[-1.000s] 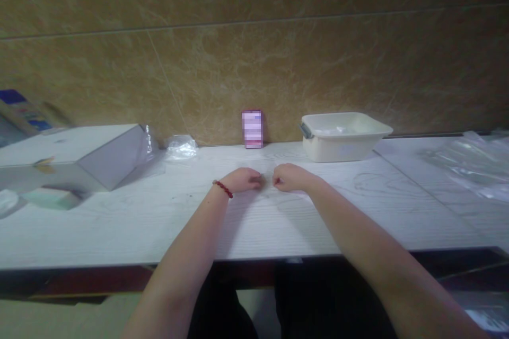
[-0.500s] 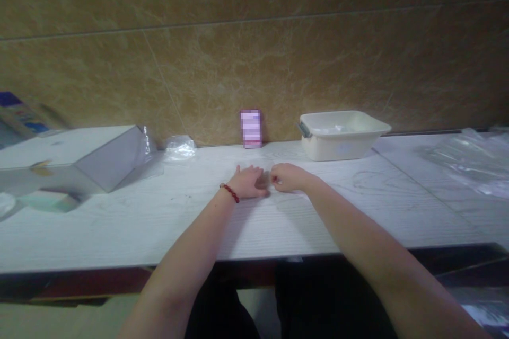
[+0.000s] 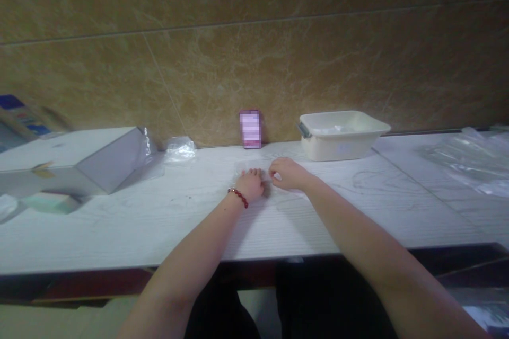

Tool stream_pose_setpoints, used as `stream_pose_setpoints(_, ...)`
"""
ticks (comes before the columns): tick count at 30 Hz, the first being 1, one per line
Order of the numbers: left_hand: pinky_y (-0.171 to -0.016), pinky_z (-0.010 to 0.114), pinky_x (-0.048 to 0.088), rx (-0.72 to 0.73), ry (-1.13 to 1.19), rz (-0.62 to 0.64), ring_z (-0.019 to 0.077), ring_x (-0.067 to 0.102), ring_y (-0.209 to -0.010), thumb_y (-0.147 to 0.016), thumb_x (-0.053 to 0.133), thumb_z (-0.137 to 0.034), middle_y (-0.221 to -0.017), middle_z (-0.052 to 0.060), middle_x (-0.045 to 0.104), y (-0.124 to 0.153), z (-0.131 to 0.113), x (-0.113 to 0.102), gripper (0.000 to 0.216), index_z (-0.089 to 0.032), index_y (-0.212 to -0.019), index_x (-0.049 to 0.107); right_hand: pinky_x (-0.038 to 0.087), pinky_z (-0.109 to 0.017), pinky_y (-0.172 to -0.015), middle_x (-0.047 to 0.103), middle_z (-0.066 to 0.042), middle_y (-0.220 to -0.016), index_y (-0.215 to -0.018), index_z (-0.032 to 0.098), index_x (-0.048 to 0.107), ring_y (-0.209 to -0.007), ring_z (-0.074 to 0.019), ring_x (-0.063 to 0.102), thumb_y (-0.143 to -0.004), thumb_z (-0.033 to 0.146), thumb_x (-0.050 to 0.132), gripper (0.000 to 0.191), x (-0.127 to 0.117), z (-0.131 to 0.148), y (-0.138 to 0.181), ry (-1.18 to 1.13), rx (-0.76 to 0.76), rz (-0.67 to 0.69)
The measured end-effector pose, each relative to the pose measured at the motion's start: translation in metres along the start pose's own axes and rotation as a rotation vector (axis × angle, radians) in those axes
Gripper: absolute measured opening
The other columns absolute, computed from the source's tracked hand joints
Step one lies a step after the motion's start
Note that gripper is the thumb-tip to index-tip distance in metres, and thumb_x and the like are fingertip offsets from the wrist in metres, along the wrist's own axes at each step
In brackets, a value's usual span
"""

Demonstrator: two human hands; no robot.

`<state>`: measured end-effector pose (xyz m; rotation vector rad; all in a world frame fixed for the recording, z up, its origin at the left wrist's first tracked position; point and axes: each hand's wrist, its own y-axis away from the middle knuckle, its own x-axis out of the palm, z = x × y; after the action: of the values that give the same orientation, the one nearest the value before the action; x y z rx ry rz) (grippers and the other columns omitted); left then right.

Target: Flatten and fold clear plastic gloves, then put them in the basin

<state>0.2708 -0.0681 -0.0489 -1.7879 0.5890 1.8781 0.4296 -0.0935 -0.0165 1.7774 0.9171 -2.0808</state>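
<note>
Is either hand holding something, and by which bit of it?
I can't tell: the right hand is curled, the left hand is palm-down, but anything in them is too faint to make out.

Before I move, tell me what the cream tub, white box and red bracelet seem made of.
Cream tub: probably plastic, smooth with a slight sheen and rounded corners. White box: likely cardboard, matte, with flat faces and crisp edges. Red bracelet: seemingly shiny beads, perhaps glass or plastic; too small to tell.
</note>
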Motion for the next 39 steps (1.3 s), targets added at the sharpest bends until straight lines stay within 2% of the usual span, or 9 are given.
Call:
stream_pose_setpoints(7, -0.088, 0.041, 0.029, 0.025, 0.031, -0.004, 0.0228, 0.040, -0.107, -0.075, 0.030, -0.018, -0.115, 0.015, 0.046, 0.001, 0.001, -0.005, 0.040, -0.009, -0.112, 0.039, 0.030, -0.028, -0.072, 0.055, -0.004, -0.075, -0.072, 0.016, 0.055, -0.077, -0.0157, 0.046, -0.065, 0.019, 0.048, 0.010, 0.002, -0.003, 0.000, -0.033, -0.033, -0.099)
stream_pose_setpoints(13, -0.077, 0.033, 0.037, 0.024, 0.080, 0.002, 0.0213, 0.053, -0.088, -0.075, 0.031, -0.018, -0.100, 0.013, 0.056, 0.004, 0.008, -0.015, 0.035, -0.012, -0.106, 0.047, 0.032, -0.028, -0.074, 0.055, -0.004, -0.074, -0.072, 0.016, 0.055, -0.077, -0.0155, 0.047, -0.066, 0.018, 0.049, 0.008, 0.003, -0.003, 0.000, -0.106, -0.046, -0.186)
stream_pose_setpoints(18, -0.068, 0.027, 0.038, 0.101, 0.274, -0.015, 0.0190, 0.055, -0.077, -0.079, 0.028, -0.025, -0.085, 0.009, 0.061, 0.007, 0.023, -0.027, 0.035, -0.014, -0.096, 0.056, 0.033, -0.030, -0.080, 0.056, -0.006, -0.089, -0.086, 0.016, 0.053, -0.087, -0.0157, 0.048, -0.075, 0.030, 0.043, 0.021, 0.006, -0.010, -0.001, -0.253, 0.062, -0.350)
stream_pose_setpoints(23, -0.057, 0.024, 0.036, 0.011, 0.567, -0.017, 0.0170, 0.052, -0.063, -0.077, 0.031, -0.040, -0.068, 0.004, 0.060, 0.009, 0.030, -0.031, 0.041, -0.013, -0.075, 0.061, 0.035, -0.029, -0.079, 0.057, -0.006, -0.090, -0.089, 0.016, 0.054, -0.088, -0.0151, 0.049, -0.080, 0.036, 0.033, 0.030, 0.017, -0.027, -0.003, -0.435, 0.284, -0.445)
stream_pose_setpoints(26, -0.056, 0.024, 0.035, -0.061, 0.787, 0.005, 0.0162, 0.051, -0.062, -0.073, 0.037, -0.044, -0.067, 0.003, 0.060, 0.010, 0.031, -0.031, 0.042, -0.010, -0.077, 0.062, 0.036, -0.029, -0.079, 0.058, -0.006, -0.088, -0.087, 0.017, 0.054, -0.086, -0.0142, 0.050, -0.081, 0.038, 0.029, 0.034, 0.024, -0.033, -0.005, -0.589, 0.394, -0.509)
stream_pose_setpoints(28, -0.061, 0.025, 0.037, -0.078, 0.954, 0.012, 0.0167, 0.052, -0.067, -0.071, 0.042, -0.043, -0.073, 0.004, 0.061, 0.010, 0.031, -0.033, 0.040, -0.009, -0.081, 0.062, 0.036, -0.029, -0.079, 0.058, -0.005, -0.088, -0.086, 0.017, 0.055, -0.085, -0.0134, 0.051, -0.080, 0.040, 0.029, 0.036, 0.027, -0.036, -0.007, -0.723, 0.453, -0.543)
stream_pose_setpoints(32, -0.078, 0.029, 0.035, -0.001, 1.297, 0.022, 0.0191, 0.053, -0.083, -0.070, 0.049, -0.034, -0.089, 0.007, 0.062, 0.013, 0.030, -0.038, 0.032, -0.010, -0.086, 0.062, 0.038, -0.029, -0.077, 0.060, -0.005, -0.084, -0.084, 0.016, 0.057, -0.080, -0.0130, 0.054, -0.078, 0.045, 0.029, 0.040, 0.031, -0.037, -0.009, -0.996, 0.602, -0.534)
stream_pose_setpoints(36, -0.085, 0.036, 0.033, 0.123, 1.751, 0.172, 0.0227, 0.052, -0.092, -0.072, 0.048, -0.027, -0.097, 0.013, 0.059, 0.017, 0.027, -0.043, 0.030, -0.007, -0.091, 0.060, 0.040, -0.030, -0.076, 0.062, -0.004, -0.078, -0.081, 0.016, 0.059, -0.078, -0.0150, 0.056, -0.076, 0.050, 0.030, 0.045, 0.033, -0.035, -0.010, -1.243, 0.657, -0.463)
stream_pose_setpoints(39, -0.086, 0.040, 0.032, 0.138, 2.005, 0.260, 0.0246, 0.051, -0.095, -0.075, 0.044, -0.023, -0.099, 0.015, 0.058, 0.020, 0.025, -0.046, 0.029, -0.006, -0.094, 0.058, 0.040, -0.030, -0.077, 0.063, -0.003, -0.079, -0.082, 0.017, 0.059, -0.080, -0.0156, 0.056, -0.076, 0.051, 0.031, 0.044, 0.030, -0.028, -0.011, -1.444, 0.663, -0.432)
